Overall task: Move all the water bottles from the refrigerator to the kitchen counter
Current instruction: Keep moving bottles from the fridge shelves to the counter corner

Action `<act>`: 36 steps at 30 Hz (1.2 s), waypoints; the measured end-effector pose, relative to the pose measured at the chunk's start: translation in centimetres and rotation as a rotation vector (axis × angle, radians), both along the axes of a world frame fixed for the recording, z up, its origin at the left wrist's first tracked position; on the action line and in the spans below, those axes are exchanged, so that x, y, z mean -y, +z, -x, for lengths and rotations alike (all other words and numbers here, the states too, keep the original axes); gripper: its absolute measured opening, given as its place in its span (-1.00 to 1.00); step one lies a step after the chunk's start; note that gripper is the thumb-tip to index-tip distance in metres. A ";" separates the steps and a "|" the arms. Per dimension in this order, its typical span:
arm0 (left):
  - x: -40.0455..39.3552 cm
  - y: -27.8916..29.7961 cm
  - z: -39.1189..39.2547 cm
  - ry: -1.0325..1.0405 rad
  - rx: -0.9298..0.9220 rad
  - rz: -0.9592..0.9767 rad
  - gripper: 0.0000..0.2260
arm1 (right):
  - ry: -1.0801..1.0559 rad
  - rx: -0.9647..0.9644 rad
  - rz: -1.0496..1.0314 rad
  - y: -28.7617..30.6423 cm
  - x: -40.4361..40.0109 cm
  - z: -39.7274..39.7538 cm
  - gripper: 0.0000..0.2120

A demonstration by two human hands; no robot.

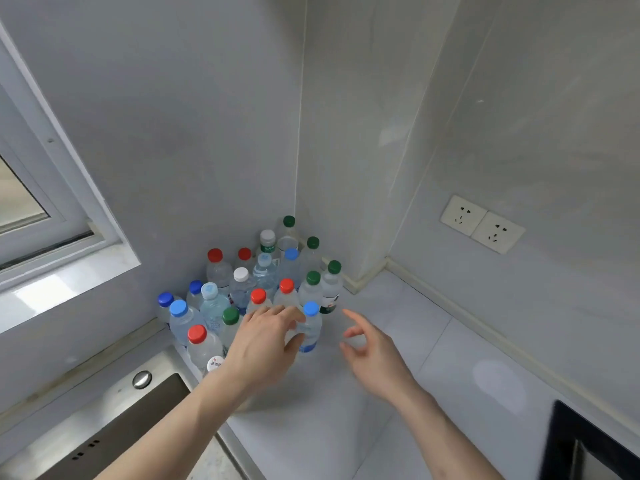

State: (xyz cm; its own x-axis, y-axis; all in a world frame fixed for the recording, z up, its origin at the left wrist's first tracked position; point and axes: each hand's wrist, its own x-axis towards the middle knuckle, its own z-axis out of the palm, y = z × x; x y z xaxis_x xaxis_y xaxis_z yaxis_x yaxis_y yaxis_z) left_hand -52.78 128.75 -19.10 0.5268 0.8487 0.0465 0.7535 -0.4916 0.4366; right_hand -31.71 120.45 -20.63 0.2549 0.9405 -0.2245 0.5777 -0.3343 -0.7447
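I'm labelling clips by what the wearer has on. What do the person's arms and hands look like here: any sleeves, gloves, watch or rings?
Both arms are bare up to the bottom edge of the picture: no sleeves show. The left hand and right hand wear no gloves. No watch, bracelet or ring is visible on either wrist or on the fingers that show. The hands are slightly blurred, so a very thin ring could escape notice.

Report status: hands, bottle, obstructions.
Left hand grips blue-capped bottle on counter. Right hand open, empty. Bottle cluster tight behind.
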 end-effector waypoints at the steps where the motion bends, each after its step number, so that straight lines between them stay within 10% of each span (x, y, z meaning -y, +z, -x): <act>1: 0.6 0.4 0.1 -0.013 0.040 0.022 -0.76 | -0.025 -0.022 -0.013 0.5 1.1 -0.3 -0.47; 17: 17.6 4.2 -12.3 -0.494 0.174 0.150 -0.81 | -0.486 0.013 -0.157 6.7 30.5 -6.7 -0.52; 36: 60.2 9.6 -23.8 -1.368 0.227 0.091 -0.76 | -1.134 0.244 -0.254 11.2 77.7 -0.1 -0.53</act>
